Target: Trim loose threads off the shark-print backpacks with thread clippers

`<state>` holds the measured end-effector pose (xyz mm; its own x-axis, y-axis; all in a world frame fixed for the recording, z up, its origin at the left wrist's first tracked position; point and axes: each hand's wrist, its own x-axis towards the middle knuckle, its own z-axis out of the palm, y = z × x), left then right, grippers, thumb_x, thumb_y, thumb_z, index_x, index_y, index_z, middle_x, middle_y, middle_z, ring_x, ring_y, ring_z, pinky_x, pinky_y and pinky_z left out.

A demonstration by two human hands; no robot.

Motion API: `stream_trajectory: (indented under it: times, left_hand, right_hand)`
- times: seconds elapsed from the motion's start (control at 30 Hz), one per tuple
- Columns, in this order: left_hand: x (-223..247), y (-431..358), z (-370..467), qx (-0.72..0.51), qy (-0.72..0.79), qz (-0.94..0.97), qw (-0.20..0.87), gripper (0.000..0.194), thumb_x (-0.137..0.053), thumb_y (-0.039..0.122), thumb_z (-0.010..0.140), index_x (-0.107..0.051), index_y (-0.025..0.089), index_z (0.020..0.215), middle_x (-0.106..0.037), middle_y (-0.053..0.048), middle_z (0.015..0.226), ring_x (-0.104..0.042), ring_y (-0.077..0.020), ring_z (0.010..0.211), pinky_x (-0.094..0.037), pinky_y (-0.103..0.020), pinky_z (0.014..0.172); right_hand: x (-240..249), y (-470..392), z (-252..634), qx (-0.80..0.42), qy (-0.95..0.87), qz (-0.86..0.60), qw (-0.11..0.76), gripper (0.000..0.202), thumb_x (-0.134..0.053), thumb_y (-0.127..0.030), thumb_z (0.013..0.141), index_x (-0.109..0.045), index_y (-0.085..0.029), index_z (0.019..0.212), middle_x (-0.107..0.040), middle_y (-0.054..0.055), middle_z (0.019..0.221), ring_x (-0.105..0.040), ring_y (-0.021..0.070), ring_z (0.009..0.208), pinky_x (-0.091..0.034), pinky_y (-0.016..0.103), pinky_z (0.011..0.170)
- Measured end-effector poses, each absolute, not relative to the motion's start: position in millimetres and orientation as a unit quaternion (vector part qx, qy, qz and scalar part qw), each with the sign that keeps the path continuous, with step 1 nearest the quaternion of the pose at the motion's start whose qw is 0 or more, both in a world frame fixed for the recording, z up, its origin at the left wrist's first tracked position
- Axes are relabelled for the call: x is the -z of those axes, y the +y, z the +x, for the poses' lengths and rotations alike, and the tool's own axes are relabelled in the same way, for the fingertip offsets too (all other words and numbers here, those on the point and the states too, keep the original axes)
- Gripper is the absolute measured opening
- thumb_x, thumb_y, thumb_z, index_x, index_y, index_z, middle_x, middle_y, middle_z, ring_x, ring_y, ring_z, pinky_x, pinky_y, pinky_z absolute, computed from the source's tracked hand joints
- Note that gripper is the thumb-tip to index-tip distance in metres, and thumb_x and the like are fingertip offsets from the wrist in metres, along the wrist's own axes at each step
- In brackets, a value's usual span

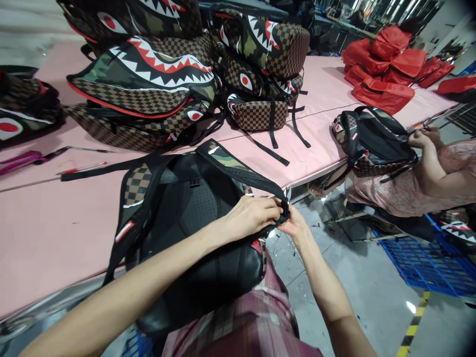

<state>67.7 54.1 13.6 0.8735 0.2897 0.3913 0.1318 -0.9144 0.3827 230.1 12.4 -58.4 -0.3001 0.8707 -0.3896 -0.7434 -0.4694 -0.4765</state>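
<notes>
A backpack (193, 208) with a black padded back, checkered and camouflage shoulder straps lies tilted across my lap, its upper part against the table edge. My left hand (253, 215) is closed on the backpack's shoulder strap (256, 181) near its lower end, fingers bent over the black webbing. Close against it on the right, my right hand (293, 223) is closed at the same strap end. Pointed metal tips of thread snips (287, 193) stick up above the right fingers; their handle is hidden.
Patterned shark-mouth backpacks (148, 84) are piled on the pink table (55, 218), with a red pen (84, 168) nearby. Red bags (386, 69) are stacked farther back. At right, a co-worker's hand (424, 136) works on another backpack (379, 139), above a blue crate (420, 258).
</notes>
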Motion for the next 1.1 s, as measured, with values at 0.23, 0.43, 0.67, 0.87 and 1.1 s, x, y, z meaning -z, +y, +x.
stream_trajectory:
  times: [0.23,0.43,0.67,0.87,1.1]
  left_hand:
    - [34.7,26.9,74.9,-0.469,0.172,0.865,-0.043,0.019,-0.042,0.019,0.089,-0.054,0.016,0.074,-0.062,-0.003,0.065,-0.058,-0.0135,0.060,-0.045,-0.025,0.059]
    - [54.9,-2.0,67.0,-0.407,0.242,0.877,0.086,0.029,-0.044,0.008,0.087,-0.059,0.018,0.109,-0.067,-0.006,0.093,-0.062,-0.0164,0.093,-0.047,-0.030,0.084]
    - [30.4,16.2,86.5,-0.329,0.375,0.589,0.636,0.018,-0.061,0.026,0.074,-0.059,0.014,0.088,-0.063,-0.002,0.081,-0.060,-0.0142,0.074,-0.049,-0.027,0.071]
    - [36.5,24.2,93.5,-0.284,0.391,0.483,0.730,0.024,-0.070,0.032,0.063,-0.058,0.012,0.069,-0.057,0.001,0.063,-0.053,-0.0122,0.063,-0.042,-0.026,0.066]
    - [36.3,31.6,89.5,-0.223,0.332,0.468,0.788,0.025,-0.074,0.033,0.060,-0.062,0.012,0.058,-0.059,-0.001,0.063,-0.054,-0.0133,0.070,-0.039,-0.026,0.071]
  right_hand:
    - [41.3,5.7,217.4,-0.807,-0.016,-0.244,0.537,0.008,-0.045,-0.010,0.080,-0.050,-0.015,0.077,-0.037,-0.012,0.046,-0.014,0.0010,0.029,-0.016,0.009,0.026]
    - [39.7,8.2,227.2,-0.757,0.018,-0.286,0.587,0.012,-0.043,-0.006,0.076,-0.050,-0.015,0.076,-0.039,-0.011,0.045,-0.015,0.0004,0.028,-0.016,0.008,0.026]
    - [29.6,7.1,228.0,-0.723,-0.101,-0.363,0.579,0.005,-0.057,-0.013,0.072,-0.054,-0.016,0.072,-0.046,-0.008,0.047,-0.027,0.0022,0.033,-0.020,0.010,0.029]
    - [19.0,-11.9,231.5,-0.564,-0.337,-0.494,0.569,0.032,-0.068,-0.038,0.070,-0.063,-0.018,0.095,-0.065,0.000,0.074,-0.046,0.0066,0.047,-0.043,0.020,0.050]
    - [22.2,-26.4,236.3,-0.447,-0.515,-0.565,0.464,0.031,-0.066,-0.023,0.071,-0.062,-0.020,0.102,-0.064,0.002,0.091,-0.057,0.0166,0.084,-0.044,0.029,0.077]
